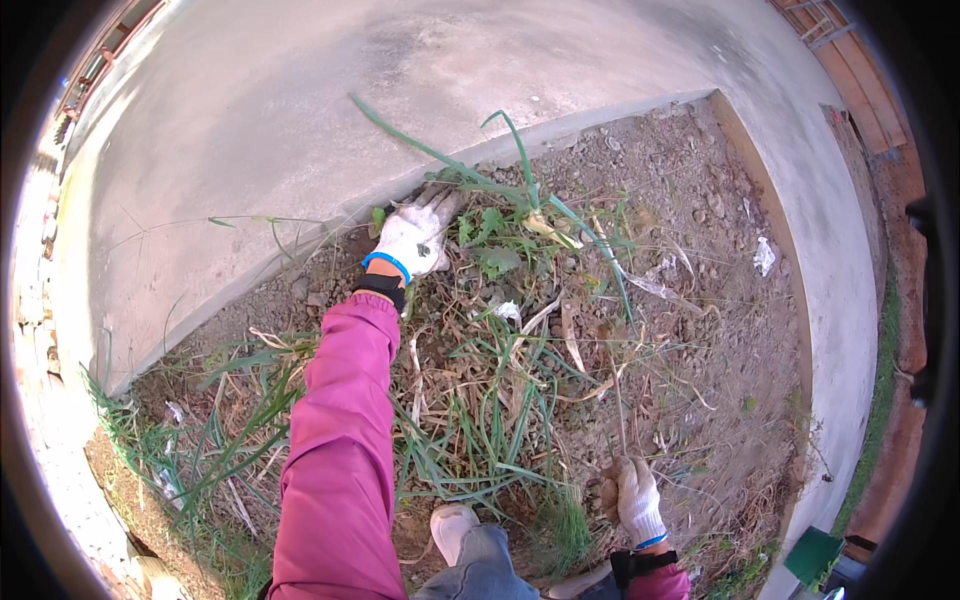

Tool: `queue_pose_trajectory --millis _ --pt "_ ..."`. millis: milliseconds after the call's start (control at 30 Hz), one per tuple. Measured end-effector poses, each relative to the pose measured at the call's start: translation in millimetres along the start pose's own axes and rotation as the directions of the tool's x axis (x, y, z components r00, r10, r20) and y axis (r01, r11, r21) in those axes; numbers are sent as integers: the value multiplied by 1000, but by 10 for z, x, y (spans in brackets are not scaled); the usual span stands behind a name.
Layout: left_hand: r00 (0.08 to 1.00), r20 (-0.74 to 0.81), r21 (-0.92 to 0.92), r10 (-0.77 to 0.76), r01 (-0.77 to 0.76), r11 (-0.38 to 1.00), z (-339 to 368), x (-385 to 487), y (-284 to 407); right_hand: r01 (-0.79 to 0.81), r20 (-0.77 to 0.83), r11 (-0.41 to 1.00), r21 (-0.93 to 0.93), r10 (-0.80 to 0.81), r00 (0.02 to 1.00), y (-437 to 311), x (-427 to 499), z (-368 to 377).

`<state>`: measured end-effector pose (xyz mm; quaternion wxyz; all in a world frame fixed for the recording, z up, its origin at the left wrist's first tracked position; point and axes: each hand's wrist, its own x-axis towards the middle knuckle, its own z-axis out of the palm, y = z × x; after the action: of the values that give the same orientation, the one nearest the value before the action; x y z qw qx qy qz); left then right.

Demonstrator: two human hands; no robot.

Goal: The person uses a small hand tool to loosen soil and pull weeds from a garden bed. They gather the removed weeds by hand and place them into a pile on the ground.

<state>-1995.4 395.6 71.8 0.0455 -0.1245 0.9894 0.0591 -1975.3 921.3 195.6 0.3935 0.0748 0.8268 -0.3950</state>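
Note:
My left hand (417,231), in a soiled white knit glove with a blue cuff, reaches into low leafy weeds (491,238) at the foot of the concrete edge. Its fingertips are partly hidden by leaves, so a grip cannot be made out. Just beyond it a tall green onion plant (531,191) leans over the edge. My right hand (631,495), gloved the same way, is low at the right. It is closed around a thin brown stick or tool handle (618,397) that points away from me over the soil. The far end is hard to tell from the dirt.
A low concrete border (840,315) encloses the soil bed (720,300), with a broad concrete slab (315,135) beyond. Green onion-like stalks (502,420) and dry stems lie before my white shoe (454,529). White scraps (763,256) dot the dirt. A green object (813,556) stands lower right.

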Motion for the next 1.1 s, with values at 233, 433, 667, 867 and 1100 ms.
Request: queue_pose_trajectory --millis 233,433,667,867,1100 --pt "989 -88 87 117 -109 990 101 -37 146 -45 17 999 -23 45 999 -28 -129 -32" --pt "917 -303 -254 -260 185 949 597 -136 74 6 -3 970 -241 -7 1000 28 -171 -29" --pt "937 69 -875 -342 221 430 283 -1597 771 -3 81 995 -102 11 997 -94 -49 -7" --pt "988 104 19 -115 114 993 -455 -1447 603 29 127 991 -133 -12 992 -166 77 66" --pt "804 159 255 -572 527 811 163 -462 -115 112 89 983 -146 -100 991 20 -3 -33"
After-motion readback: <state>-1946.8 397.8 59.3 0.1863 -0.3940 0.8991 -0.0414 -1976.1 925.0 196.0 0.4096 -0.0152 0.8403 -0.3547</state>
